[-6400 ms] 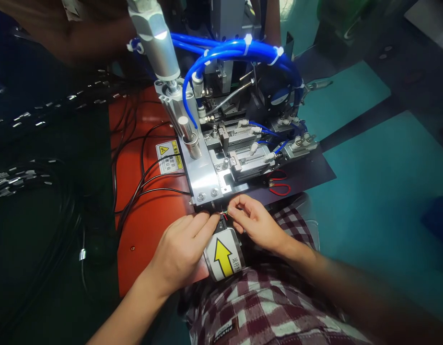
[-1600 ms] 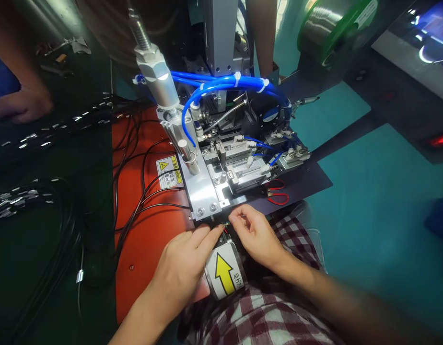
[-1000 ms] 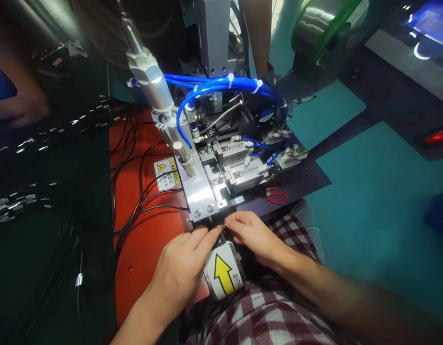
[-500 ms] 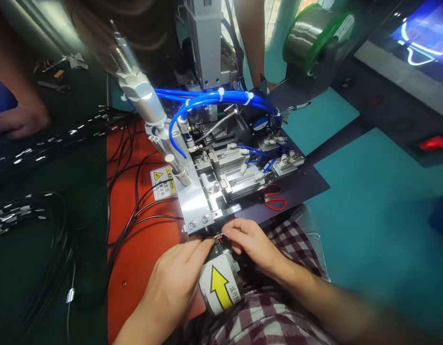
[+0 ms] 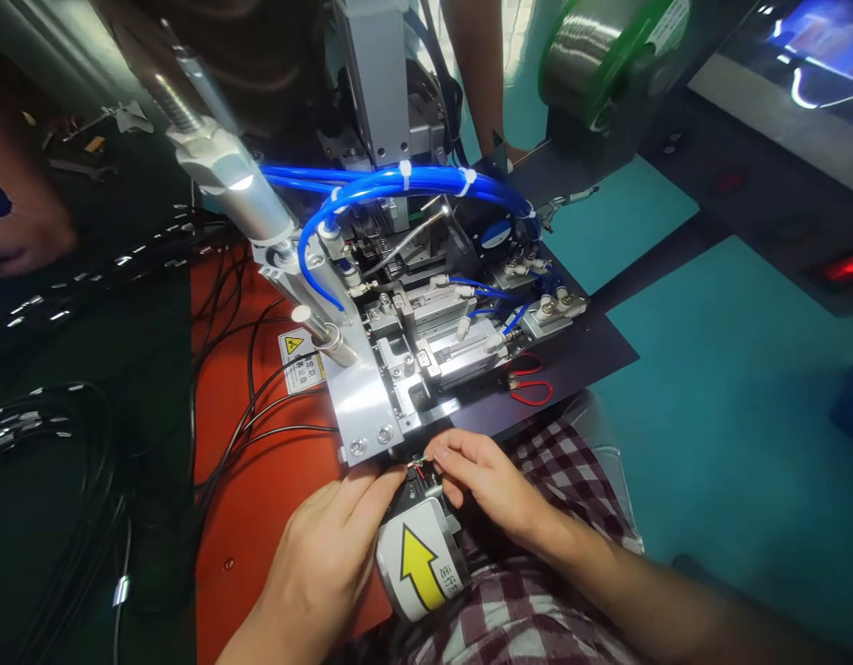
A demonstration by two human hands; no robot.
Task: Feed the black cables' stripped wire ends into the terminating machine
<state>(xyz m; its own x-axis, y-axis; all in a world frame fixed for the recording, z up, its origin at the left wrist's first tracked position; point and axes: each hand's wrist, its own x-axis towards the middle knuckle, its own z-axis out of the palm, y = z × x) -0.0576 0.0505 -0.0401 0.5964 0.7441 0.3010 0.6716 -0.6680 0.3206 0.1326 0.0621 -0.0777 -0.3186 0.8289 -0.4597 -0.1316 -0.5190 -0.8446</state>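
Note:
At the machine's near edge my two hands meet over several thin coloured wires (image 5: 417,465), one of them red. My left hand (image 5: 330,531) is closed, thumb and forefinger pinching the wires from the left. From the right, my right hand (image 5: 486,480) pinches the same wires between thumb and fingertips, its other fingers curled. What lies right under the fingertips is too small to make out. A small black fixture (image 5: 416,494) sits just below the wires. Nearer me is a white rounded housing with a yellow arrow (image 5: 418,563). A bright metal plate (image 5: 361,406) stands just beyond my left hand.
Blue air hoses (image 5: 405,185) arch over the machine. Red-handled scissors (image 5: 530,392) lie on its dark base. Black cables (image 5: 239,406) cross the orange mat (image 5: 260,517). A solder wire spool (image 5: 585,55) stands at the back. Another person's hand (image 5: 35,235) rests at far left.
The view has shifted slightly, so the machine's upper part sits farther left. Both hands keep their pinch at the wires, with hardly any movement relative to the machine.

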